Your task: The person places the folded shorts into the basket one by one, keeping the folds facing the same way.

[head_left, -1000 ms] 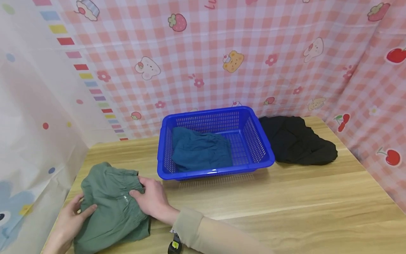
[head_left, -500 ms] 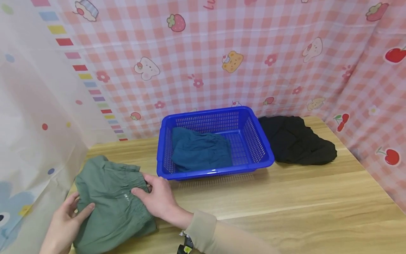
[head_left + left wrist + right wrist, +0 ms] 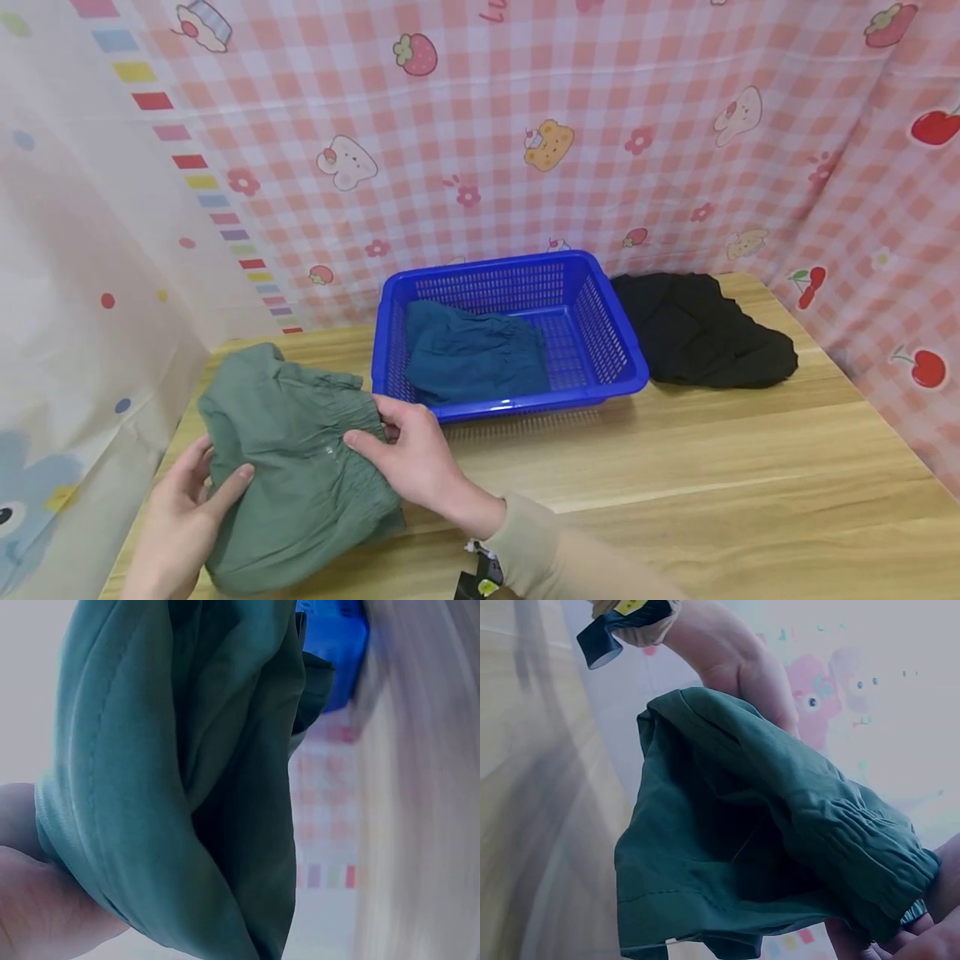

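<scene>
A pair of green shorts [image 3: 300,467] with a gathered elastic waistband is held folded between my two hands at the left of the table. My left hand [image 3: 176,521] grips the left edge, thumb on top and fingers behind. At the waistband, my right hand [image 3: 420,454] pinches the cloth, thumb above, fingers underneath. In the right wrist view the shorts [image 3: 727,825] look raised off the table, their folds hanging. A blue plastic basket [image 3: 510,408] stands to the right of them, with a folded teal garment [image 3: 476,354] lying in its left part.
A crumpled black garment [image 3: 697,333] lies right of the basket at the back of the wooden table [image 3: 675,483]. Patterned cloth curtains [image 3: 480,150] hang behind and at both sides. A dark strapped device [image 3: 480,579] sits at the right wrist.
Both hands have moved the green shorts rightward and somewhat up, closer to the basket, keeping their grip. The basket, the teal garment and the black garment have stayed in place.
</scene>
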Available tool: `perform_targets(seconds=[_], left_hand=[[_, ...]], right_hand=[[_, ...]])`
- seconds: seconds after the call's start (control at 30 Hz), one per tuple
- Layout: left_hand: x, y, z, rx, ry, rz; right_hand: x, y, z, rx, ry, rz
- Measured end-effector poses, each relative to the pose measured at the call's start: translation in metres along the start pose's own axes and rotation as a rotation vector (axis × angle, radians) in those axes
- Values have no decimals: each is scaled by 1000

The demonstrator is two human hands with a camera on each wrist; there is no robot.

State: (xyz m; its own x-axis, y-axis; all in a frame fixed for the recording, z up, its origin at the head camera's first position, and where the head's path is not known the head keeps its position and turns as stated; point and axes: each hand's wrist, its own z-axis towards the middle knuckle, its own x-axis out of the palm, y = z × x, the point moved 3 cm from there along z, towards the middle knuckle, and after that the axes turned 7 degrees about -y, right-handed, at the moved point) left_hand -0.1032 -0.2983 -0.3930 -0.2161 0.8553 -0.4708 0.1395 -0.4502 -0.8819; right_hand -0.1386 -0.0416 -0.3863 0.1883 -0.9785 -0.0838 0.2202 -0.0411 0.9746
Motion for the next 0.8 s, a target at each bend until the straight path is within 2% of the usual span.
perform_targets(seconds=[0.13, 0.27, 0.5, 0.8], left_hand=[[10, -10, -1, 61, -8, -40], [19, -19, -2, 78, -2, -33], [34, -32, -4, 131, 1, -95], [54, -57, -7, 146, 27, -121]], right_hand=[[-13, 2, 0, -4, -7, 33], [-24, 2, -2, -4, -21, 35], [-42, 6, -7, 18, -24, 51], [-73, 12, -8, 13, -47, 20]])
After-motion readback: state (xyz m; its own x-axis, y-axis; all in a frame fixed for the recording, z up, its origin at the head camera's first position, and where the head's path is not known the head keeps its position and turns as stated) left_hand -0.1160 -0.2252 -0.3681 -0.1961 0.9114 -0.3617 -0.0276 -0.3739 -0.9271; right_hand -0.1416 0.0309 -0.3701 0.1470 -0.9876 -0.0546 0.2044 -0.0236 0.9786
